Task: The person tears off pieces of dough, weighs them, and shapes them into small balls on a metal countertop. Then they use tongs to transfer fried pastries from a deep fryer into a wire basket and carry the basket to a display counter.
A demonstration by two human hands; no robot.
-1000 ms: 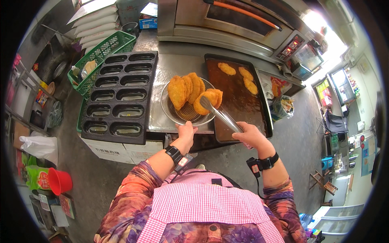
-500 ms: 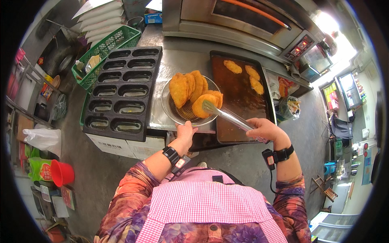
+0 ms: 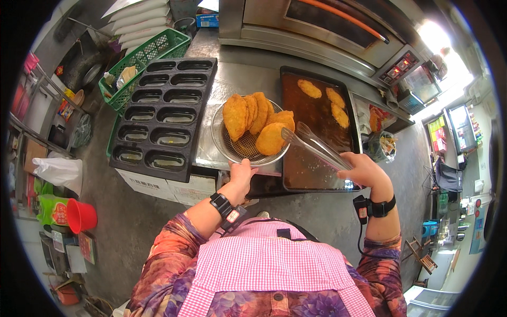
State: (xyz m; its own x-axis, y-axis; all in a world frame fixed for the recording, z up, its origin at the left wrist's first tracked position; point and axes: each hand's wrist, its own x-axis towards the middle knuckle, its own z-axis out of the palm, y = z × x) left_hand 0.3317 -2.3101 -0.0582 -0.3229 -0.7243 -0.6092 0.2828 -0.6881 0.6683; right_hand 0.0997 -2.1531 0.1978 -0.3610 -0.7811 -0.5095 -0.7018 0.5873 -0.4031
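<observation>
My left hand [image 3: 242, 177] is closed at the near edge of a round wire strainer [image 3: 231, 148] and steadies it. Several golden fried pastries [image 3: 234, 117] stand on edge in the strainer, and a flatter pastry [image 3: 271, 139] lies at its right side. My right hand [image 3: 365, 169] grips metal tongs [image 3: 322, 148]; their jaws are spread, with nothing between them, just right of that flatter pastry. Under the tongs is a wide, dark rectangular pan [image 3: 316, 77] of brown oil. Three pieces float near its far end, one of them a pale golden pastry [image 3: 309, 89].
Left of the strainer, a black mould tray [image 3: 158, 122] with oblong cups rests partly on a white carton [image 3: 145, 185]. A green plastic basket [image 3: 158, 45] stands behind it. At the back is a steel oven [image 3: 296, 39]. A red bucket [image 3: 81, 215] is at far left.
The tongs have come away from the flatter pastry, leaving it in the strainer, and their jaws have spread. My right hand has shifted slightly right; my left hand stays at the strainer's edge.
</observation>
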